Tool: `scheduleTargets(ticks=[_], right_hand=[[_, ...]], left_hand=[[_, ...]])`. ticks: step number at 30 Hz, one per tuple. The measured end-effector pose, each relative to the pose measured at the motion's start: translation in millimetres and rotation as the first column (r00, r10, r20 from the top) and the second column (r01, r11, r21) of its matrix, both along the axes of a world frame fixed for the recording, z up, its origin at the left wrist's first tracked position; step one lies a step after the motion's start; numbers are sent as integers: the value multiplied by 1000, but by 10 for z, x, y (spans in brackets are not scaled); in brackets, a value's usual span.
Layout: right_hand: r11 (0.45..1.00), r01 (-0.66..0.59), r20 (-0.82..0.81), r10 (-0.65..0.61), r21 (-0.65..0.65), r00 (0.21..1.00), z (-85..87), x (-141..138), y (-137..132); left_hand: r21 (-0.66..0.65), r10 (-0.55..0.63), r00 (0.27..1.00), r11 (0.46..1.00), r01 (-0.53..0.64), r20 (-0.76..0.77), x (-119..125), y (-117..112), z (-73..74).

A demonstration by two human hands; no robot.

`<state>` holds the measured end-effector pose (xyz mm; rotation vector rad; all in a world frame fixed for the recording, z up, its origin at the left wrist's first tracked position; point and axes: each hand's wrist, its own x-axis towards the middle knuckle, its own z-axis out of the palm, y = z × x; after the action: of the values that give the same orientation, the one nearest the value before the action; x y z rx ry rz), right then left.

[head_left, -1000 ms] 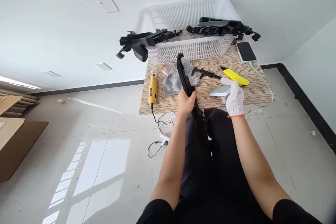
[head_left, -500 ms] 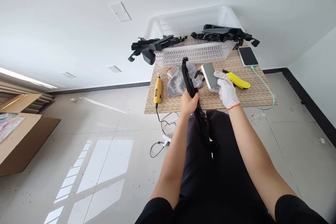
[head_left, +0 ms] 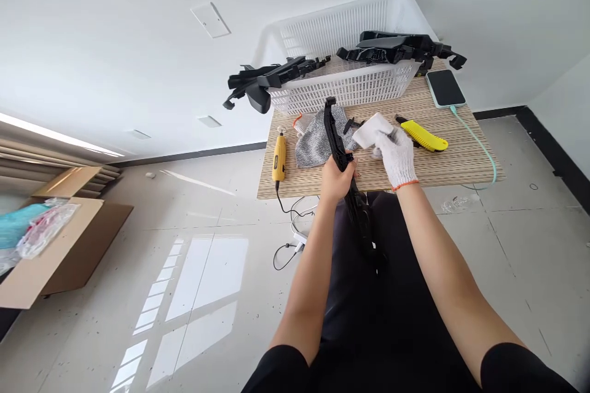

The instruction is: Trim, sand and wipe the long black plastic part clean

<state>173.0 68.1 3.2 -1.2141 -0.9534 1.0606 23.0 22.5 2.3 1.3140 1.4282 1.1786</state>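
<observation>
My bare left hand is wrapped round the middle of a long black plastic part. The part stands nearly upright, its lower end running down onto my lap. My right hand, in a white knitted glove, is closed on a pale grey block and holds it just right of the black part, above the striped wooden table. A grey cloth lies on the table behind the part.
A white mesh basket at the table's back carries black plastic parts across its rim. A yellow rotary tool, a yellow knife, a black caliper and a charging phone lie on the table. Cardboard boxes stand at the left.
My right hand lifted the grey block off the table and brought it left, close to the black part, turning it. My left hand kept its grip on the part.
</observation>
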Motion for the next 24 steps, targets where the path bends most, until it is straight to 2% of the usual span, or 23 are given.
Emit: scheduleTargets(ticks=[2,4,6,8,10,11,12,13,17,20,24], right_hand=[[994,112,196,-110,5,974,9,31,-24],[985,170,417,-168,32,893,30,42,-51],[991,129,601,-116,22,790,61,18,-70],[999,37,745,-2,-31,667,96,-31,-79],[996,1,840,74,-88,538,123,-75,-80],[995,13,859,82,-103,505,130,-86,-77],[994,35,859,72,-104,507,129,-89,-74],[995,51,838,49,-91,543,121,-82,-70],[998,25,593,-52,54,804,30,-11,-48],[998,-48,404,27,42,915,-18,19,-48],[988,-149,148,143,29,979,56,9,-97]], left_hand=[[-3,-4,1000,1000,4,-27,3,-7,-3],[2,-6,999,1000,6,-42,4,-9,-11],[4,-10,999,1000,11,-52,5,-10,-22],[1,-17,998,1000,17,-68,6,-11,-32],[-9,-22,997,1000,21,-80,8,-13,-38],[-11,-22,996,1000,22,-85,9,-15,-38],[-12,-23,996,1000,22,-86,10,-17,-36],[-10,-23,996,1000,22,-86,11,-19,-33],[-8,-25,996,1000,25,-80,20,-32,-10],[-15,-22,995,1000,21,-96,30,-39,5],[-14,-27,994,1000,26,-102,31,-42,7]])
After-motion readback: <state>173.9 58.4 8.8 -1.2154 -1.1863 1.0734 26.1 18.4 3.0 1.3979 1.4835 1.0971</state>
